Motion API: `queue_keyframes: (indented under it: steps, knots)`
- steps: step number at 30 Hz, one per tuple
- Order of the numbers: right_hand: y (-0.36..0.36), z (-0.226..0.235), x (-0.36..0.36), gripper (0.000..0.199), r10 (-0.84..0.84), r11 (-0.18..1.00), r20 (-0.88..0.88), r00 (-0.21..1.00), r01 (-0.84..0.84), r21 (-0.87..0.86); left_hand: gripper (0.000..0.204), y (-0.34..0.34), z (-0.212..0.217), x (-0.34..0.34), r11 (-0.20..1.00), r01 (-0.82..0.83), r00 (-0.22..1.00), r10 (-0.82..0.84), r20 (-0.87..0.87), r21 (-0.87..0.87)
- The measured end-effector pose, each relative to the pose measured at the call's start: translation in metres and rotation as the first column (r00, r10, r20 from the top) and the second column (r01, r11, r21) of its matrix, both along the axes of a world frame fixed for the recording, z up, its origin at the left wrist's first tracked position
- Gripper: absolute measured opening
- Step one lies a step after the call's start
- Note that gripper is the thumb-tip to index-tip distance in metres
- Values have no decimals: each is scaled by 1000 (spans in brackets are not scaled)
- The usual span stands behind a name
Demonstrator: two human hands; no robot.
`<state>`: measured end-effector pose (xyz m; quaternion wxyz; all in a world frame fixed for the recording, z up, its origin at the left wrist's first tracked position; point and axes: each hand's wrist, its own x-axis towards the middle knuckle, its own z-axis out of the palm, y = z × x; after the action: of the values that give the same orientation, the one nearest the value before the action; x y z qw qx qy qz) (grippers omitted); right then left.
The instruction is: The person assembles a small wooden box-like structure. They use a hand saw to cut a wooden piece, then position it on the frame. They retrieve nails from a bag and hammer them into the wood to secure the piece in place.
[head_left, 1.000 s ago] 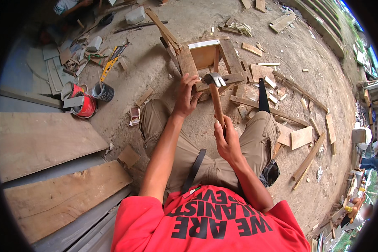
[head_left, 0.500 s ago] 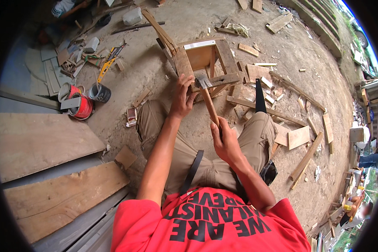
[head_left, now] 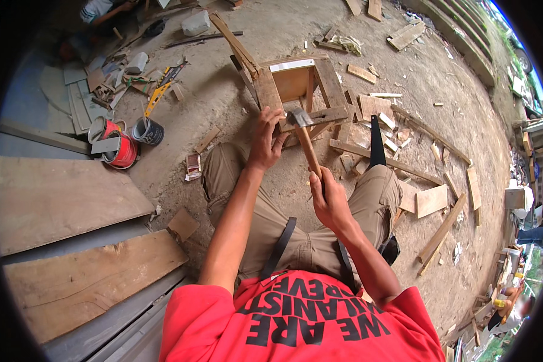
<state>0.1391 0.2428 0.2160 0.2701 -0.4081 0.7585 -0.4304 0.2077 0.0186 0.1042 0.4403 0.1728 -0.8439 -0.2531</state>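
Observation:
A small wooden frame like a stool or chair [head_left: 330, 81], built of rough boards, stands on the ground in front of my knees. My left hand [head_left: 265, 142] is closed on its near left corner, the fingers over the top and the thumb at the side. In my right hand [head_left: 332, 199] is a hammer [head_left: 308, 151], gripped near the end of its wooden handle. Its metal head is over the near crosspiece [head_left: 327, 116], just right of my left fingers. Whether the head touches the wood, I cannot tell. No nail can be made out.
A handsaw [head_left: 377, 142] leans by my right knee among scattered offcuts [head_left: 431, 201]. To the left are a red paint bucket [head_left: 124, 154], a dark bucket [head_left: 148, 133] with a yellow-handled saw [head_left: 157, 96], and broad boards [head_left: 96, 280]. Another person [head_left: 99, 11] is at the far left.
The view has shifted slightly, moving the scene a little to the right. The hammer's head sits slightly farther from my left fingers. Both hands keep their holds.

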Motion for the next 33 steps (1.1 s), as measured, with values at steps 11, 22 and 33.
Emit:
queue_keyframes:
  steps: [11, 22, 33]
  knots:
    - [-4, 63, 3, 33, 26, 936, -90, 996, -56, -347, 41, 3, 0, 1, 998, 30, 1000, -30, 1, 57]
    - [15, 7, 8, 21, -87, 996, -23, 996, 87, 5, 45, -3, -6, 5, 999, 28, 1000, -28, -1, 20]
    - [-5, 36, 14, 26, -29, 997, -19, 999, 28, -65, 49, 1, -3, 4, 998, 17, 1000, -16, -19, 54]
